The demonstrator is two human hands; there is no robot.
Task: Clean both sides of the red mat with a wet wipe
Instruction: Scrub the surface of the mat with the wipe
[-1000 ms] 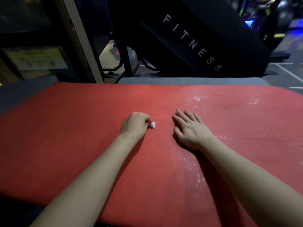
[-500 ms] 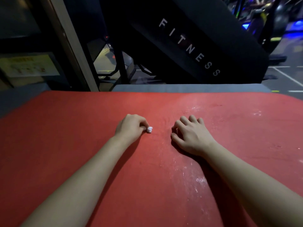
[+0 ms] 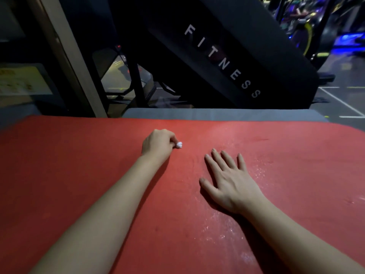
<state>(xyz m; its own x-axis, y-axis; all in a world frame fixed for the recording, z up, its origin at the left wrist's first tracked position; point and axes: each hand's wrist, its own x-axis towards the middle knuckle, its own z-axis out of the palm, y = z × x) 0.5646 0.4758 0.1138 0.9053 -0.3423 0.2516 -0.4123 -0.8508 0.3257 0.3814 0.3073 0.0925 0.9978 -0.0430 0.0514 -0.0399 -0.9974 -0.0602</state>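
Observation:
The red mat [image 3: 79, 175] lies flat and fills the lower part of the head view. My left hand [image 3: 158, 144] is curled near the mat's middle and pinches a small balled-up white wet wipe [image 3: 179, 144] against the surface. My right hand [image 3: 227, 178] lies flat on the mat to the right of it, fingers straight and spread, palm down. Wet streaks glisten on the mat around and below my right hand.
A grey pad [image 3: 217, 114] runs along the mat's far edge. Behind it rises a dark slanted machine panel [image 3: 223, 62] lettered FITNESS. A pale post [image 3: 67, 56] stands at the back left. Floor with white lines [image 3: 343, 103] shows at the far right.
My right hand has gone from curled fingers to flat and spread, and has slid right along the mat. My left hand still pinches the wipe and has moved little.

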